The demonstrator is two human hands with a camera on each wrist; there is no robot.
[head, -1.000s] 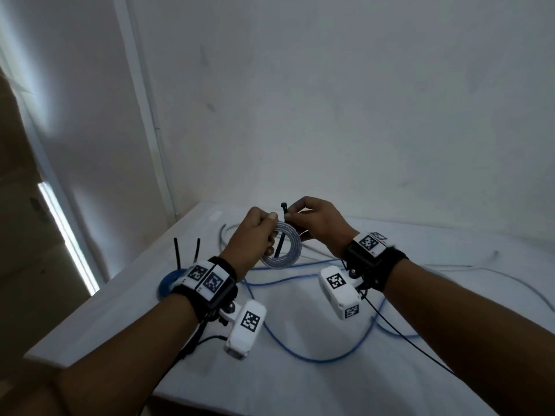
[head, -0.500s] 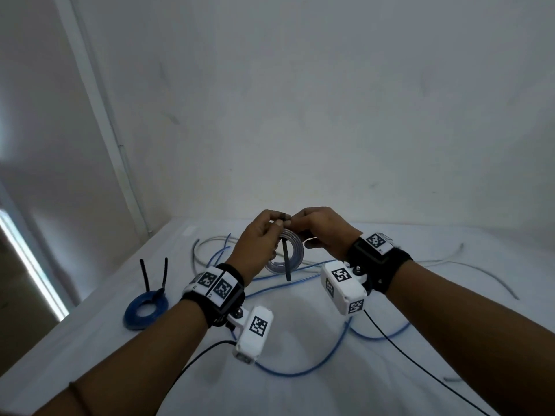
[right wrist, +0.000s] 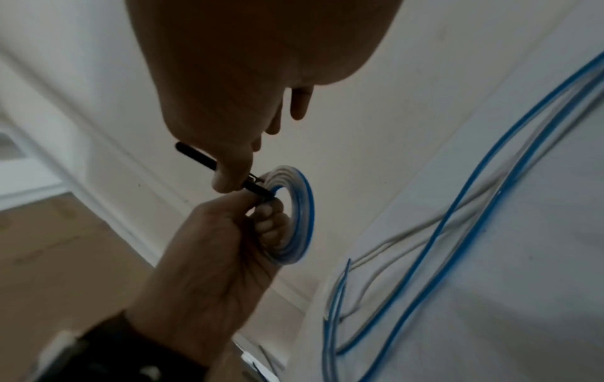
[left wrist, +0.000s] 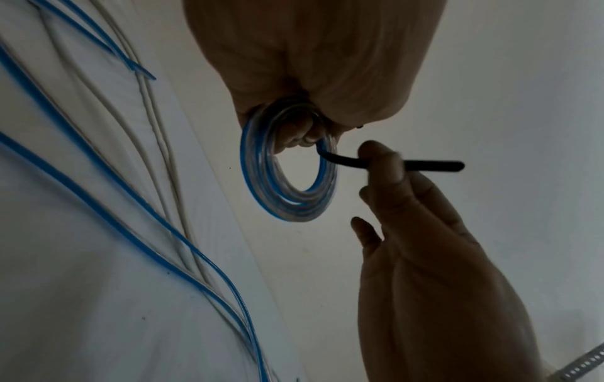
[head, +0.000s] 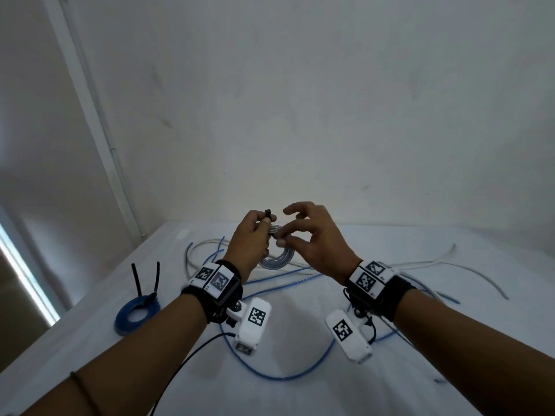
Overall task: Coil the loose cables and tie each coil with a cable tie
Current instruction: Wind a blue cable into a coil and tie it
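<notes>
A small coil of clear and blue cable (head: 277, 259) hangs in the air above the table, gripped at its top by my left hand (head: 264, 226). A black cable tie (left wrist: 431, 166) passes through the coil (left wrist: 281, 181). Its square head (head: 268, 212) sticks up above my left thumb. My right hand (head: 280, 238) pinches the tie's strap just beside the coil, its other fingers spread. In the right wrist view the tie (right wrist: 196, 157) runs from the coil (right wrist: 297, 214) past my pinching fingers (right wrist: 229, 178), its free end sticking out beyond them.
A blue coil (head: 136, 310) bound by black ties with upright tails lies near the table's left edge. Loose blue cables (head: 300, 373) and white cables (head: 444, 259) sprawl over the white table (head: 330, 397). A wall stands close behind.
The tie hung down across the coil before; now my right hand has pulled its strap sideways out of the coil. The right hand's other fingers have spread. The view has shifted.
</notes>
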